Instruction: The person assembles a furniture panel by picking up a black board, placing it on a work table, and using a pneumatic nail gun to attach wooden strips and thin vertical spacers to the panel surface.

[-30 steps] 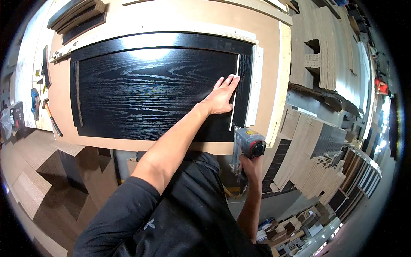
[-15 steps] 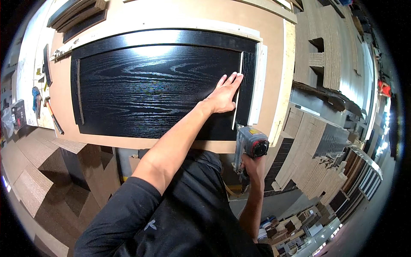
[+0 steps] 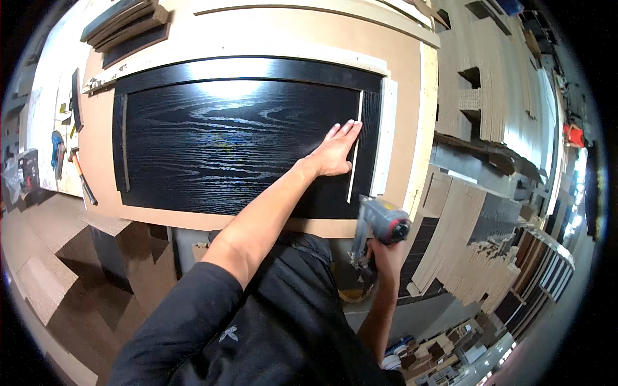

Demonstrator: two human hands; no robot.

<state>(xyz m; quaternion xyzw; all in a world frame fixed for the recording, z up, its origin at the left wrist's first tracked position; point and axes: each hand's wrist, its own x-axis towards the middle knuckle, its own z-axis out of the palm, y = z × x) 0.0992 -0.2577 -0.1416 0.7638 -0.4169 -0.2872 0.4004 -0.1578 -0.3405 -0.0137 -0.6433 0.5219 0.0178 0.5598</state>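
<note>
A black wood-grain panel (image 3: 193, 148) with a raised black border lies flat on the brown-topped workbench. My left hand (image 3: 333, 154) rests on its right part, fingers stretched out, fingertips against a thin pale strip (image 3: 354, 164) that runs along the inner side of the right border. A similar narrow strip (image 3: 125, 141) lies along the left border. My right hand (image 3: 387, 256) is wrapped round the handle of a grey nail gun (image 3: 386, 220), slightly blurred. Its nose is by the panel's near right corner, just right of the strip's near end; whether it touches the panel I cannot tell.
Pale wooden battens (image 3: 385, 141) border the panel at the right and far sides. Dark boards (image 3: 125, 29) are stacked at the far left. A hammer (image 3: 84, 177) lies on the left table. Flat cardboard stacks (image 3: 460, 225) stand to the right, cardboard boxes (image 3: 51, 270) at lower left.
The nail gun has shifted a little right, away from the thin strip's near end. My left hand keeps its place on the panel; the whole view has moved slightly.
</note>
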